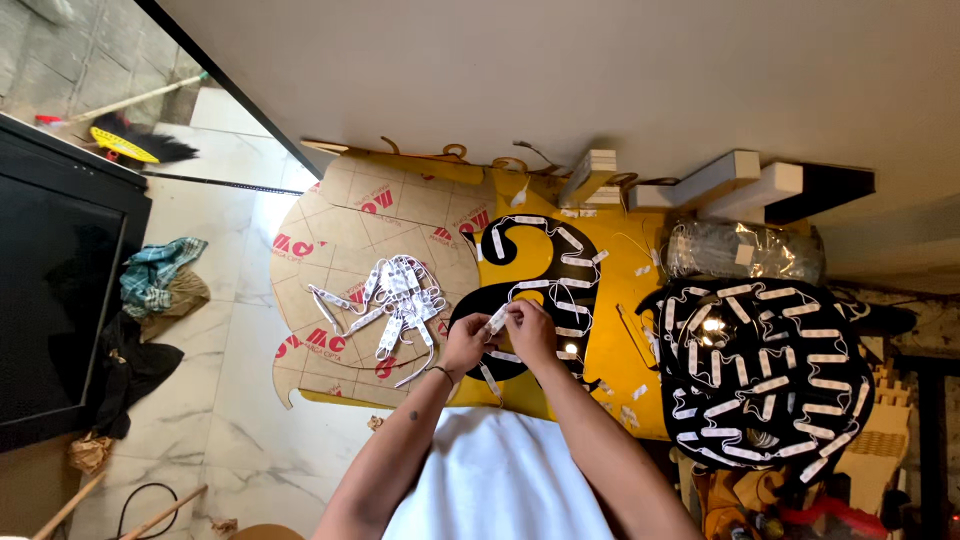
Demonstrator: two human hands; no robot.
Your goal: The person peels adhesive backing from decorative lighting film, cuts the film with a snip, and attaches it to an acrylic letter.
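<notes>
LED module (497, 320): small white rectangular block, pinched between left hand (466, 343) and right hand (531, 332) fingertips.

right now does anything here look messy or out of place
Mostly tidy around the hands, which pinch one small white module over the black curved panel. The odd spots: a tangled heap of loose modules on the cardboard, and crumpled cloths dumped on the marble floor.
</notes>
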